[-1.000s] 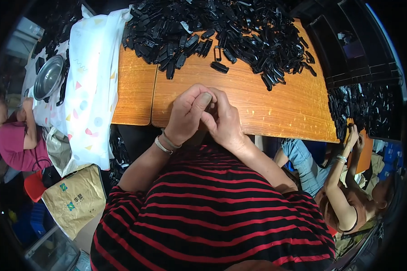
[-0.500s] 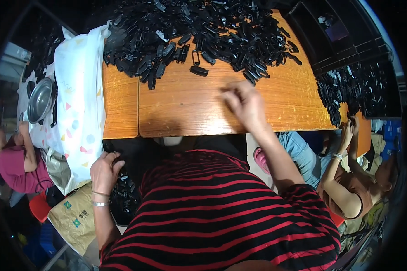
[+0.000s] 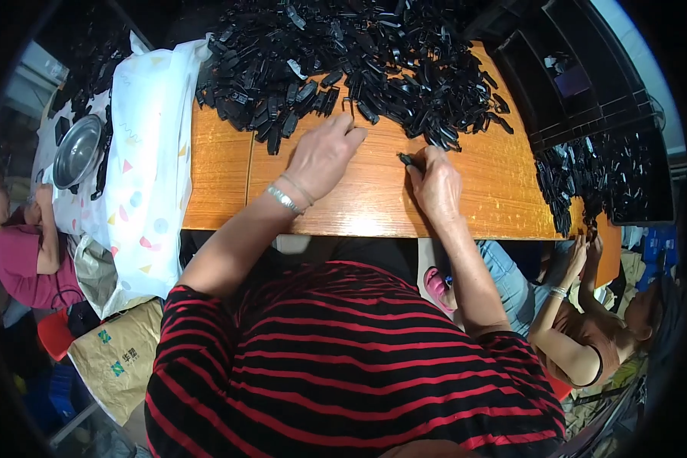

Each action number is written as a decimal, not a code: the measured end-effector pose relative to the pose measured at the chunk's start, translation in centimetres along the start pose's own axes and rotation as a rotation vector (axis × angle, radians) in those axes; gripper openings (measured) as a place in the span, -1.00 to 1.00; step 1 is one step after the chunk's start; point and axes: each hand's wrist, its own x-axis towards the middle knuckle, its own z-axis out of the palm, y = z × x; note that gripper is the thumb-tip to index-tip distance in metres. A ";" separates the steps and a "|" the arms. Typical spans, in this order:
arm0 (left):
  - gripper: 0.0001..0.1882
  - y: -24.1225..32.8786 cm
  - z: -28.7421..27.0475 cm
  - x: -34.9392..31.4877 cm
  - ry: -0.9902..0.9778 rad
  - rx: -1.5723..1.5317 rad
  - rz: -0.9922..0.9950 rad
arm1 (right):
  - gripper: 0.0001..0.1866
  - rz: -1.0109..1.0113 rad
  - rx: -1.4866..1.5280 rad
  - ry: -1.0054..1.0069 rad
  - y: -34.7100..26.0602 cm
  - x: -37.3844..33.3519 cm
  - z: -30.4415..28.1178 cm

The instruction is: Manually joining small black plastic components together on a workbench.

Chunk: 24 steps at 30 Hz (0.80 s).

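Note:
My left hand (image 3: 322,158) is over the wooden table (image 3: 282,206), its fingers closed together at the near edge of a pile of black plastic parts (image 3: 343,53). A thin black open frame (image 3: 347,104) shows just beyond its fingertips; whether the fingers grip anything is hidden. To the right, my right hand (image 3: 440,185) pinches a small black plastic part (image 3: 406,159) between thumb and fingers. Most of that part lies behind the fingers. More loose black parts (image 3: 443,139) rest just beyond this hand.
A white patterned cloth (image 3: 149,168) hangs at the left, beside a metal bowl (image 3: 79,153). Black crates (image 3: 565,99) stand at the far right, near more black parts (image 3: 561,168). One person (image 3: 30,259) sits at the left, another (image 3: 580,343) at the right. A printed sack (image 3: 122,359) lies lower left.
My left hand has come up from below the table's edge at the left to the pile. My right hand, blurred before, now pinches a black part. The view has shifted slightly.

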 end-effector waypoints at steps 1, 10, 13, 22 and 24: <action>-0.86 -0.5 0.7 0.3 0.003 0.001 0.004 | -0.81 0.019 0.031 -0.004 0.0 -0.1 0.0; -0.88 -2.3 2.2 2.4 -0.166 0.100 0.116 | -0.76 -0.005 0.142 -0.163 -0.1 0.1 -0.1; -0.87 -2.0 2.2 1.3 -0.141 -0.020 0.025 | -0.77 0.141 0.323 -0.319 -0.6 0.5 0.5; -0.70 0.6 0.4 -2.0 0.075 -1.393 -0.681 | -0.75 -0.060 0.704 0.012 -5.4 0.4 -0.1; -0.70 1.0 0.0 -2.1 0.113 -1.451 -0.643 | -0.71 -0.105 0.658 0.058 -5.9 0.3 -0.1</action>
